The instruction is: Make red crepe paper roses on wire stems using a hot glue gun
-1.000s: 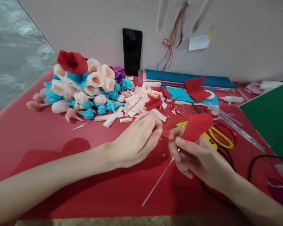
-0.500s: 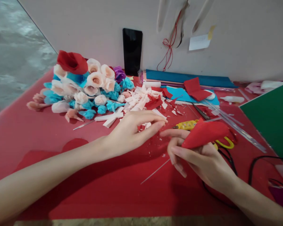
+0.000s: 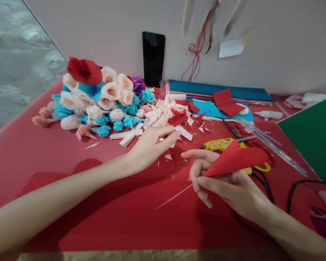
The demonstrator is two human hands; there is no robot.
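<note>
A red crepe-paper flower (image 3: 236,159), shaped like a cone, rests in my right hand (image 3: 228,185), whose thumb and fingers close around its base. Its thin stem wire (image 3: 174,197) sticks out below the fingers, pointing down and left. My left hand (image 3: 148,146) hovers left of it, in front of the paper scraps (image 3: 159,114). Thumb and forefinger there come close together in a pinch; whether anything is between them cannot be made out. Under both hands lies the red tabletop (image 3: 119,224).
Finished paper flowers (image 3: 110,90) pile up at the back left. A black phone (image 3: 153,59) leans on the wall. Behind my right hand lie a yellow glue gun (image 3: 217,144), dark-bladed scissors (image 3: 232,129), clear sticks (image 3: 277,148) and a black cable (image 3: 290,194). A green board (image 3: 312,141) stands at right.
My left hand has drawn back a little to the left, away from the flower. My right hand has shifted slightly left and tilted the flower, its wire swinging left.
</note>
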